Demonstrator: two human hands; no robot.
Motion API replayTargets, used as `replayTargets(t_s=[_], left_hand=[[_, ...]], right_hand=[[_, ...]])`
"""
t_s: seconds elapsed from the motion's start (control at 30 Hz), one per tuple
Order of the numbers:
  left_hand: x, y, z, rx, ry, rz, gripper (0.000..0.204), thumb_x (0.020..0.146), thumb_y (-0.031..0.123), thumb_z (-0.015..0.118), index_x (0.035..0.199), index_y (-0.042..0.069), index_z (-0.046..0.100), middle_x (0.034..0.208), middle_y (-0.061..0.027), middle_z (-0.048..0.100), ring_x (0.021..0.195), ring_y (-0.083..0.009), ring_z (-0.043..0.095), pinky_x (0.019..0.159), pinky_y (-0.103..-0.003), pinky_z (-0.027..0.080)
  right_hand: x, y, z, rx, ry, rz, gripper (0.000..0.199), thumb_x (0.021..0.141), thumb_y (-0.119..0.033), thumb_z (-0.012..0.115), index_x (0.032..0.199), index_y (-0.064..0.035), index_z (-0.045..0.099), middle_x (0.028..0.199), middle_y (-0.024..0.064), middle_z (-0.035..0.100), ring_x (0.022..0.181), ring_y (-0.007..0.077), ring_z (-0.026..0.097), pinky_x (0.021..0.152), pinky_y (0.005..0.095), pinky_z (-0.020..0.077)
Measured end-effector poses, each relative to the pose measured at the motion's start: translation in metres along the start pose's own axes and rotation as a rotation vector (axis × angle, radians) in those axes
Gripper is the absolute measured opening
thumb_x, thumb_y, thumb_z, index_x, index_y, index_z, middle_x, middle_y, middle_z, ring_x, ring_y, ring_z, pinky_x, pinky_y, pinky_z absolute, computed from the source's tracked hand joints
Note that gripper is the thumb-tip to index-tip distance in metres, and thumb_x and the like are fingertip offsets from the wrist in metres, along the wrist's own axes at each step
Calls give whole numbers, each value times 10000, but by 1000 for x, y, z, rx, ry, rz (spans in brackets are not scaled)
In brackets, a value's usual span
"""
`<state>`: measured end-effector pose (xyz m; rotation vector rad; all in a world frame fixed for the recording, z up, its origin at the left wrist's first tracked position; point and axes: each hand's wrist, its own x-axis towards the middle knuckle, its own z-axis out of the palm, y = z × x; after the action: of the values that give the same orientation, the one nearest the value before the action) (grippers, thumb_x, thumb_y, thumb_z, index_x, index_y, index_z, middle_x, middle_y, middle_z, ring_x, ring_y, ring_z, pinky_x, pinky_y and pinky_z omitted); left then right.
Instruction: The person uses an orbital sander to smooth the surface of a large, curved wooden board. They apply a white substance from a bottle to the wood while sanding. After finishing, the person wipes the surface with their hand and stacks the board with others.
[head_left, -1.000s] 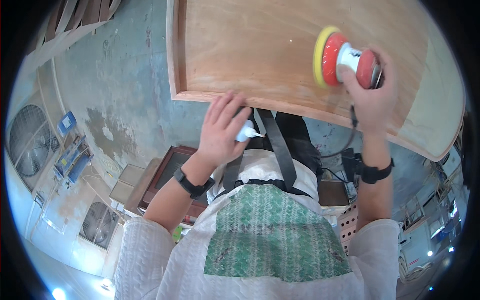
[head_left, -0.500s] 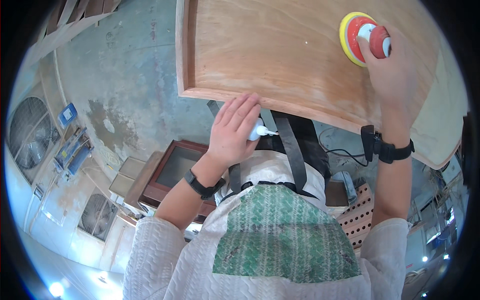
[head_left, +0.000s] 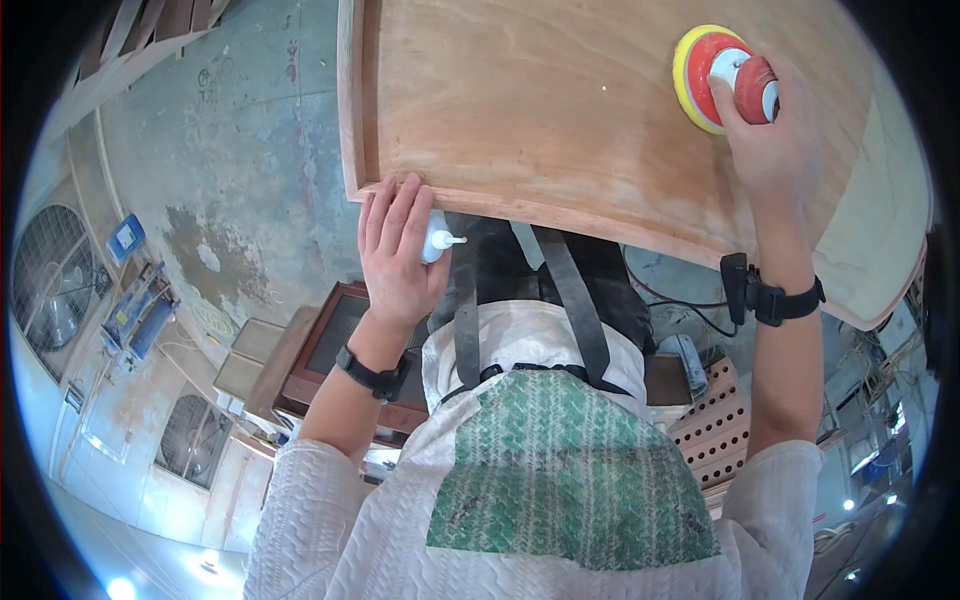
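My right hand [head_left: 780, 160] is wrapped round the red grip of a round orbital sander [head_left: 712, 62] with a yellow-rimmed pad. The sander is over the far right part of a framed wooden panel [head_left: 520, 110], tilted to the view; whether its pad touches the wood I cannot tell. On the panel's near rim, close to its left corner, lie the fingertips of my left hand [head_left: 398, 265]. Under that palm a white squeeze bottle [head_left: 437, 240] is held, its thin nozzle pointing right. The hand hides most of the bottle.
A dark-framed cabinet [head_left: 322, 345] stands below left of the panel. Large fans [head_left: 60, 280] and a blue-framed item [head_left: 126, 238] are farther left. A cable [head_left: 690, 305] runs under the panel, near a board with rows of holes [head_left: 712, 420].
My left hand has slid left along the panel's near rim toward the corner, carrying the squeeze bottle. The right hand and sander look nearly unmoved on the panel.
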<state>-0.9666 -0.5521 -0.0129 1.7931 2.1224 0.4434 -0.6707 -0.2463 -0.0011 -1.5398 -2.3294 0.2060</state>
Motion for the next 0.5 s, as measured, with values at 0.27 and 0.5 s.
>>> replayTargets(t_s=[0.27, 0.5], left_hand=[[-3, 15, 14, -67, 13, 57, 601, 810, 90, 688, 1406, 12, 693, 1498, -182, 652, 1442, -465, 543, 1223, -602, 387], [11, 9, 15, -110, 27, 39, 586, 802, 82, 706, 1383, 3, 703, 1402, -181, 696, 1352, -427, 611, 1192, -581, 413]], right_hand=[[6, 0, -1, 48, -22, -27, 555, 885, -325, 907, 1361, -125, 705, 1282, 89, 757, 1144, 267, 740, 969, 389, 598], [1, 1, -5, -85, -48, 21, 560, 892, -312, 907, 1382, -134, 704, 1290, 81, 755, 1153, 248, 738, 983, 378, 593]])
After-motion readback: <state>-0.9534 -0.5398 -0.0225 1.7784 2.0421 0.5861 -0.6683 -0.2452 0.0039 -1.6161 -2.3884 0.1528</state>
